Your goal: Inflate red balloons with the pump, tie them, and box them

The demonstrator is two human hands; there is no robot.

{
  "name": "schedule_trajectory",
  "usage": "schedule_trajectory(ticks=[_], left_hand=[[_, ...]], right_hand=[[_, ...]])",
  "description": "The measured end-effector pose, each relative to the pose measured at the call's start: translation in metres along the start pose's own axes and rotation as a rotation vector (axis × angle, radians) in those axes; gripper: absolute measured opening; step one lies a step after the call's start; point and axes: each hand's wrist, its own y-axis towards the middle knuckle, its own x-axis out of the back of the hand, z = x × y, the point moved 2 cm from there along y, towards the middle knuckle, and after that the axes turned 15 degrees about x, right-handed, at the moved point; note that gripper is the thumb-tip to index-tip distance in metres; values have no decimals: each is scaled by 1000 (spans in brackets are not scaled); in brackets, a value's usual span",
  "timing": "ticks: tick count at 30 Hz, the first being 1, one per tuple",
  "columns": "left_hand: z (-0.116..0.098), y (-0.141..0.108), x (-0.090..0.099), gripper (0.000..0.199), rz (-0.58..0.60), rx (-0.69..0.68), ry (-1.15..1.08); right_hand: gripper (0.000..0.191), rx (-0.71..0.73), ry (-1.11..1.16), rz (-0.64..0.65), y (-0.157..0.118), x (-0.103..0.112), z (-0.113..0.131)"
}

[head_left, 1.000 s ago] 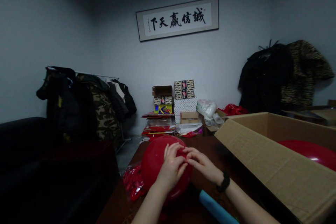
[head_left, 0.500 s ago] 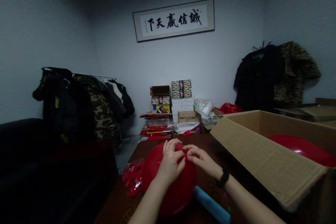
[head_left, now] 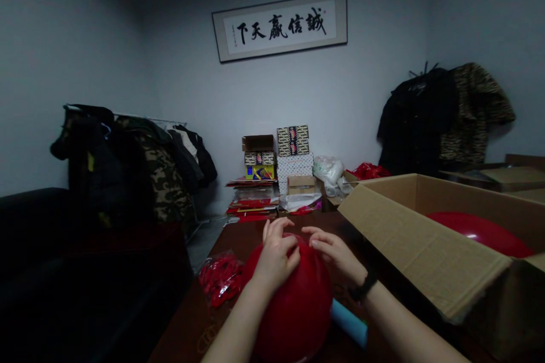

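Observation:
An inflated red balloon [head_left: 298,312] rests in front of me over the dark table. My left hand [head_left: 279,252] is curled at its top, the thumb and fingers bent together at the upper end of the balloon; the exact spot they grip is hidden behind them. My right hand [head_left: 334,249], with a black band at the wrist, is beside the balloon's upper right, fingers stretched and a little apart, nothing visible in them. A light blue cylinder [head_left: 351,324] lies right of the balloon. To its left is a clear bag of red items [head_left: 221,278].
An open cardboard box [head_left: 426,249] stands at the right with another red balloon [head_left: 477,232] in it. Stacked boxes [head_left: 293,167] and red flat packs [head_left: 251,204] are beyond the table [head_left: 242,232]. A clothes rack [head_left: 162,170] and dark sofa [head_left: 85,295] are left.
My right hand has drawn away from my left, its fingers opening out. The balloon has shifted right and nearer, and the left hand stays at its top. The view has tilted slightly.

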Motion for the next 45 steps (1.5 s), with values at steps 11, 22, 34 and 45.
schedule_trajectory(ticks=[11,22,34,45], left_hand=[[-13,-5,7,10,-15,-31,-32],[-18,-16,-2,10,10,-37,-23],[8,-9,-6,9,-34,83,-37],[35,4,11,10,-274,184,133]], right_hand=[[25,165,32,17,0,-14,9],[24,405,-572,-377,7,-16,12],[28,128,-572,-266,-15,20,-51],[25,-105,-824,-357,-80,110,-119]])
